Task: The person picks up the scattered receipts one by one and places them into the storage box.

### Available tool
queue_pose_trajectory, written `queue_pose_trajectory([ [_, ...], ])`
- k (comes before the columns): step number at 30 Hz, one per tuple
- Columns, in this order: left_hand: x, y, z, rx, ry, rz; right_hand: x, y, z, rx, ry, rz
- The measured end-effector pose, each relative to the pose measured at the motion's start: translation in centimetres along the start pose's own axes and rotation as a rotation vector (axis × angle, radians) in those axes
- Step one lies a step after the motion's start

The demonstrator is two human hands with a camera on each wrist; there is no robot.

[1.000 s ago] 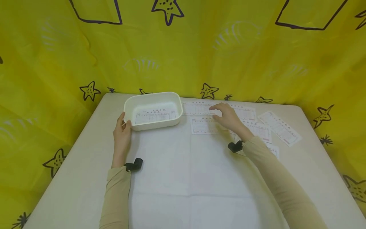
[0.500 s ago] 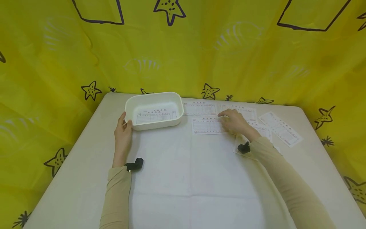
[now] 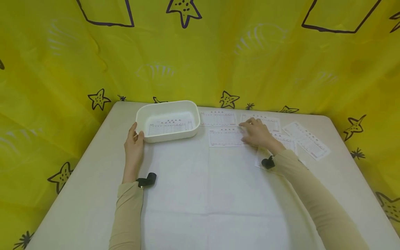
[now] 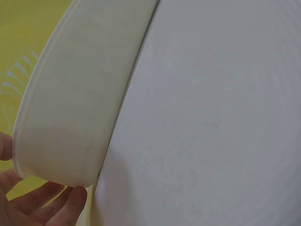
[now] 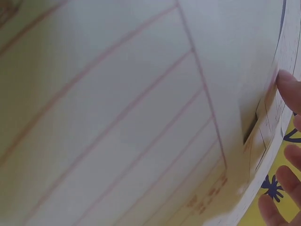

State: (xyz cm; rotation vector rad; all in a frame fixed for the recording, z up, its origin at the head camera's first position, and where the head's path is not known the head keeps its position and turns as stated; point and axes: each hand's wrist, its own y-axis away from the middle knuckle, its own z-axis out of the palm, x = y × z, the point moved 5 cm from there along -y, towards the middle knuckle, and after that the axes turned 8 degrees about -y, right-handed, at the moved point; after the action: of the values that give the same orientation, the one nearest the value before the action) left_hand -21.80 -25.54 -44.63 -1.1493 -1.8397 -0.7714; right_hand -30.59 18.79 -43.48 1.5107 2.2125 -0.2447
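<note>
A white plastic tray stands at the back left, with printed paper forms lying inside. My left hand holds its near left corner, thumb in front and fingers round the side. In the left wrist view, fingers curl under the tray's rounded end. Over the loose forms, my right hand reaches down to the right end of one form. The right wrist view shows the thumb at a form's edge, the other fingers spread apart from it.
Behind that form lies another slip, close beside the tray. More slips lie to the right: one at the back, a slanted one, and one partly under my right wrist. A yellow patterned curtain hangs behind the white-covered table.
My right hand has moved right, from above the back slip to the right end of the nearer form, lowering onto the papers. My left hand and the tray have stayed put.
</note>
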Motion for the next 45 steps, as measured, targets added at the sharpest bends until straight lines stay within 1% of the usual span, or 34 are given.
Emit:
queue_pose_trajectory([
  [6,0.0,0.0,-0.1,0.004,0.003,0.009,-0.8,0.0,0.4,-0.027,0.015,-0.03],
  [12,0.0,0.0,0.0,-0.002,0.018,0.017,-1.2,-0.2,0.6,-0.047,0.02,-0.03],
  [18,-0.1,0.0,0.1,-0.003,0.021,0.011,-1.2,-0.4,0.8,-0.088,-0.046,0.013],
  [24,-0.2,0.0,0.0,0.001,0.015,0.009,-1.1,-0.6,0.9,-0.084,-0.081,0.02],
  [30,-0.1,-0.1,0.1,-0.001,0.013,0.009,-1.1,-0.6,1.1,-0.083,-0.192,0.036],
  [36,-0.1,-0.1,0.1,-0.004,0.02,0.014,-1.2,-0.2,1.0,-0.052,-0.236,0.044],
  [39,0.0,0.0,0.0,-0.002,0.019,0.008,-1.2,0.0,0.8,-0.014,-0.284,0.056],
  [45,0.0,0.0,0.0,-0.003,0.015,0.0,-1.1,0.4,0.1,0.092,-0.358,0.048],
])
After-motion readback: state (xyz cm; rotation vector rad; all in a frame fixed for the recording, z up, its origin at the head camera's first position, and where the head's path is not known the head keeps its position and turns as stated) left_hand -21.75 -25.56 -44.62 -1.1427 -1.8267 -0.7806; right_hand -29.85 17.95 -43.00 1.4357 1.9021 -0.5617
